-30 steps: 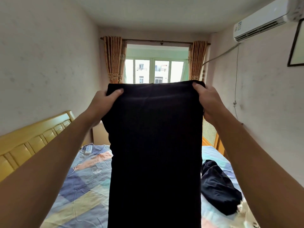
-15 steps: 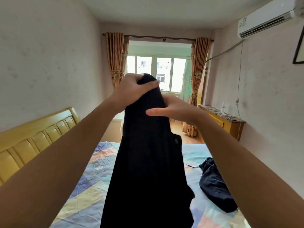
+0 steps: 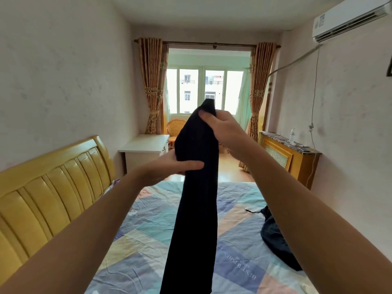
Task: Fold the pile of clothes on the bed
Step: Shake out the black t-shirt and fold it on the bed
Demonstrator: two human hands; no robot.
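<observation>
We are holding the black garment [image 3: 197,187] up over the bed [image 3: 148,240]: right hand [image 3: 222,128] pinching its top, left hand [image 3: 169,168] gripping lower (thumb across). Loosening either grip is risking the halves slipping apart.

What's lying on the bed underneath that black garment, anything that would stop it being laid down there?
Nothing visible does. The black garment hangs from the right hand, with the left hand at its middle. The bedsheet beneath looks bare. The only other thing is a dark pile of clothes off to the right, apart from it.
</observation>
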